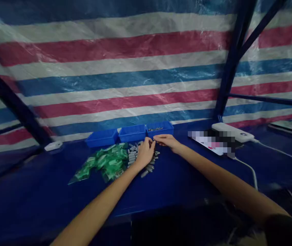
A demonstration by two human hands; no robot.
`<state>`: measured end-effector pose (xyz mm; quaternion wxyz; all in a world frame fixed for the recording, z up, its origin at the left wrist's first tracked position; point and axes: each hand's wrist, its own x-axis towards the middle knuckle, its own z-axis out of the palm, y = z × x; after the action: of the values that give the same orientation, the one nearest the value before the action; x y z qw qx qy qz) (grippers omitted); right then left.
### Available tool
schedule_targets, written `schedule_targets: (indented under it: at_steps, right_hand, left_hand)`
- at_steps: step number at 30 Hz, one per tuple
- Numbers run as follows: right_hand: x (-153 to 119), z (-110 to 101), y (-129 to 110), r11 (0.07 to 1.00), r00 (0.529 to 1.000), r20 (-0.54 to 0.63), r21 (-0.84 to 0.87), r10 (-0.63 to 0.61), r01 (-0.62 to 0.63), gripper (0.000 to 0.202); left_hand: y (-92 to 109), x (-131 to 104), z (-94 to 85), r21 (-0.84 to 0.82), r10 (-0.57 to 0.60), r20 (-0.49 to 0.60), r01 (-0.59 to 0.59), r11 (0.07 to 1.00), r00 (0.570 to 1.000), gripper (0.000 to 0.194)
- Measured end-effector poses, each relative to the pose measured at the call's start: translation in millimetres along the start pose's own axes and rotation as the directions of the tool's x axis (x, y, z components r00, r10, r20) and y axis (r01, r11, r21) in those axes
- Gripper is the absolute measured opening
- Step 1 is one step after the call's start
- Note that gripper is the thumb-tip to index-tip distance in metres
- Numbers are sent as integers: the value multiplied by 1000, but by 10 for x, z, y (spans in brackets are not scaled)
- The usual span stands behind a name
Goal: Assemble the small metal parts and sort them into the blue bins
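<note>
- Your left hand (146, 152) is over the metal pieces (132, 155), its thumb and fingers drawn in narrow; you cannot tell from this view whether anything sits between them.
- Your right hand (168, 141) comes in from the other side, its thumb and fingertips close together and near those of your left; whether it grips a small part is too small to tell.
- The metal pieces, small, grey and mostly cylinder-shaped, lie loose on the blue table (176, 184) beneath and around your left hand.
- Just left of them you have a heap of green plastic bags (107, 160).
- Behind these, three blue trays stand in a row: the left tray (101, 139), the middle tray (133, 137) and the right tray (165, 133), the last with small parts (156, 129) in it.
- Well to your right is a white block (240, 132), a white cable (276, 147) running from its end; a partly pixelated flat device (219, 149) lies just in front of it.
- A striped sheet (125, 75) hangs behind your table.
</note>
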<state>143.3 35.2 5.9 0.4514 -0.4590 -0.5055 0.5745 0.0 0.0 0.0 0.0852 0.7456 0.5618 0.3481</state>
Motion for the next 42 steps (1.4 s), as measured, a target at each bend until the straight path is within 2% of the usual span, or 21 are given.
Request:
schedule_targets:
  at_steps: [7,11,15,22,24,26,30,33,35,38,40,42]
  right_hand:
    - [-43,12,-62,996,990,126,68,55,-64,7]
    - [-41,-6,-49,998,981,192,36,38,-46,17]
    - [-55,10,-69,1000,983,183,-1,30,-30,25]
    - [-104,87,-94,997,986,167,82,0,-14,14]
    - [-97,99,-93,995,989,145,96,-23,9,14]
    - [-74,87,-97,995,994,92,86,-52,44,13]
    - [-10,-19,-130,993,988,-96,-18,-118,117,15]
    - [16,-121,-182,989,968,-204,-46,-149,142,17]
    - [12,-168,-223,979,967,-162,12,-197,202,26]
    - [-8,-190,-263,947,947,-21,26,-319,320,40]
    - [-15,-183,-254,914,920,69,-105,-385,391,36]
    - [-14,-172,-212,855,893,176,-262,-414,448,28]
  left_hand:
    - [31,-4,-50,-168,-50,-6,48,985,999,25]
    - [63,-13,-82,-226,-101,-15,95,970,995,28]
    - [64,-11,-90,-249,-114,-23,105,963,993,28]
    - [71,2,-87,-279,-91,-26,80,957,995,30]
    - [60,12,-77,-334,-103,-29,87,939,994,28]
    - [37,32,-66,-451,-176,-49,135,882,983,25]
    - [-3,83,-66,-700,-413,-82,243,671,907,17]
    - [-2,100,-82,-762,-469,-92,242,601,878,15]
    - [1,100,-85,-766,-469,-105,229,600,877,15]
    - [-13,97,-67,-746,-458,-109,232,624,882,15]
    - [-31,93,-50,-700,-433,-109,240,672,895,16]
    - [-41,83,-39,-618,-369,-96,235,750,924,15]
